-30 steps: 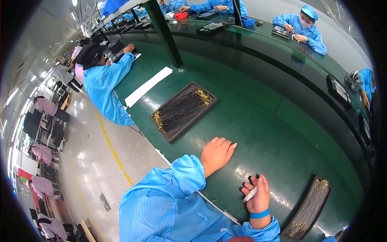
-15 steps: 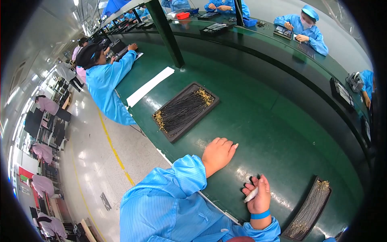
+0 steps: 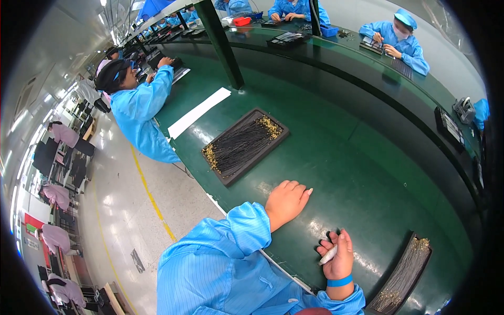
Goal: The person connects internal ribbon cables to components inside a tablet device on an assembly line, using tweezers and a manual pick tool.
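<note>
My left hand (image 3: 287, 203) lies palm down on the green table (image 3: 336, 157), its fingers loosely bent and nothing visible under them. Just beyond it is a dark tray (image 3: 229, 181) filled with thin black cables (image 3: 242, 146) that have gold-coloured ends. My right hand (image 3: 338, 256) rests on its side near the table's front edge, fingers apart and slightly curled. A white sheath or wrapping (image 3: 328, 255) seems to cover one of its fingers; I cannot tell exactly. A blue band (image 3: 339, 281) circles that wrist. To its right stands a second, narrower-looking dark tray (image 3: 386, 278) of similar cables.
A long white strip (image 3: 199, 113) lies beyond the first tray, near a green post (image 3: 223, 47). At the far left a co-worker in blue (image 3: 142, 115) sits at the same table. Behind a raised dark ledge (image 3: 362, 92), other people in blue work, one at upper right (image 3: 401, 44).
The view has shifted slightly. The co-worker at the left has turned their head a little, and the one at upper right has moved their hands. My own hands stay where they were.
</note>
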`<state>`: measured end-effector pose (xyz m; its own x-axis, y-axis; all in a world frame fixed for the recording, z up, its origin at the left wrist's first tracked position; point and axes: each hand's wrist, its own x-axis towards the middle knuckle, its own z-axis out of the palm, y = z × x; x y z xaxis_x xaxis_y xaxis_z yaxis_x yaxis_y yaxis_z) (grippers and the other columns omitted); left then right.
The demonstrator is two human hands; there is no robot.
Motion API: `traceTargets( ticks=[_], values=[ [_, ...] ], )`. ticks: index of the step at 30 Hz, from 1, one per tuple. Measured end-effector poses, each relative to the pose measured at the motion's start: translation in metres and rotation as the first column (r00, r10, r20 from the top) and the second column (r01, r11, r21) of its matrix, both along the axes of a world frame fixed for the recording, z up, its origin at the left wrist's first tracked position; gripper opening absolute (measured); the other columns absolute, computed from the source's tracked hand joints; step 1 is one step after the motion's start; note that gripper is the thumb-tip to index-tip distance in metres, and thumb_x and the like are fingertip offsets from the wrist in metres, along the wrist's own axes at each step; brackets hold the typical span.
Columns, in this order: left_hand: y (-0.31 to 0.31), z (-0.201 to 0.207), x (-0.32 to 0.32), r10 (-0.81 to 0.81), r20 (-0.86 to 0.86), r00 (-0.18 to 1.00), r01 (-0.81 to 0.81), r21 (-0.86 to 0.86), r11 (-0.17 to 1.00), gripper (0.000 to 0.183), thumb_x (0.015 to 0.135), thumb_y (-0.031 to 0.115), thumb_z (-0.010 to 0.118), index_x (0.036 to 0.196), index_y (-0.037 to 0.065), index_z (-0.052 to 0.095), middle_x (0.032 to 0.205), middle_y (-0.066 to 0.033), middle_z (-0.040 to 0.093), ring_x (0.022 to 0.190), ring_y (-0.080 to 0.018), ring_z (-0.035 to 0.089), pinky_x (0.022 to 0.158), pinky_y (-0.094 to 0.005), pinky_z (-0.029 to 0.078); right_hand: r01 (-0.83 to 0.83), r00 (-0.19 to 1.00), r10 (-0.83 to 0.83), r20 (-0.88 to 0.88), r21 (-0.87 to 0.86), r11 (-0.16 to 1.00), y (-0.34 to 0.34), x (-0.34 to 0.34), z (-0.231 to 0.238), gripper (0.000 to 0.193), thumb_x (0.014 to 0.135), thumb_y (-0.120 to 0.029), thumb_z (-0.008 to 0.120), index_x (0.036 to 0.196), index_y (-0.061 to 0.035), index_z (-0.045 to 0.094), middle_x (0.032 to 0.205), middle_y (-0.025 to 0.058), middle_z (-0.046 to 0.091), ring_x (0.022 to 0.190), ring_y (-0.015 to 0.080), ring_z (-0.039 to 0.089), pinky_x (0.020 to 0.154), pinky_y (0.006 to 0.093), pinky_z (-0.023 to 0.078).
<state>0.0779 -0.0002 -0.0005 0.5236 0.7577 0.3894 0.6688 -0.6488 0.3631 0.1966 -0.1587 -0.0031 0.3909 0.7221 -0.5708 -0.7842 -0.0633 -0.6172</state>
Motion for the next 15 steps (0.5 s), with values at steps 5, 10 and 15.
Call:
traceTargets(
  ticks=[5, 10, 15],
  values=[
    [-0.0004, -0.0002, 0.0004, -0.006, 0.012, 1.000, 0.006, 0.007, 1.000, 0.020, 0.076, 0.023, 0.050, 0.073, 0.004, 0.058, 0.071, -0.0082, 0.054, 0.070, -0.0247, 0.051, 0.065, -0.0327, 0.041, -0.004, 1.000, 0.004, 0.007, -0.005, 1.000, -0.0006, 0.0001, 0.0008, 0.035, 0.081, -0.022, 0.048, 0.110, -0.0071, 0.035, 0.092, 0.0111, 0.051, 0.067, 0.0202, 0.054, 0.054, 0.0322, 0.049],
    [-0.0003, -0.0008, 0.0026, -0.010, 0.009, 1.000, 0.010, 0.001, 1.000, 0.020, 0.076, 0.022, 0.050, 0.073, 0.004, 0.058, 0.070, -0.0082, 0.054, 0.070, -0.0248, 0.051, 0.065, -0.0330, 0.041, 0.004, 1.000, -0.004, 0.000, 0.004, 1.000, -0.0012, 0.0014, -0.0011, 0.033, 0.082, -0.021, 0.047, 0.109, -0.0072, 0.035, 0.092, 0.0112, 0.051, 0.067, 0.0200, 0.054, 0.053, 0.0320, 0.049],
    [0.0002, -0.0014, 0.0002, 0.000, 0.007, 1.000, 0.000, 0.007, 1.000, 0.019, 0.076, 0.022, 0.050, 0.073, 0.004, 0.058, 0.071, -0.0082, 0.055, 0.070, -0.0248, 0.051, 0.065, -0.0329, 0.041, 0.001, 1.000, -0.001, -0.010, 0.011, 1.000, 0.0000, 0.0001, -0.0012, 0.032, 0.082, -0.020, 0.047, 0.109, -0.0076, 0.036, 0.091, 0.0111, 0.052, 0.066, 0.0199, 0.054, 0.052, 0.0319, 0.049]
  ],
)
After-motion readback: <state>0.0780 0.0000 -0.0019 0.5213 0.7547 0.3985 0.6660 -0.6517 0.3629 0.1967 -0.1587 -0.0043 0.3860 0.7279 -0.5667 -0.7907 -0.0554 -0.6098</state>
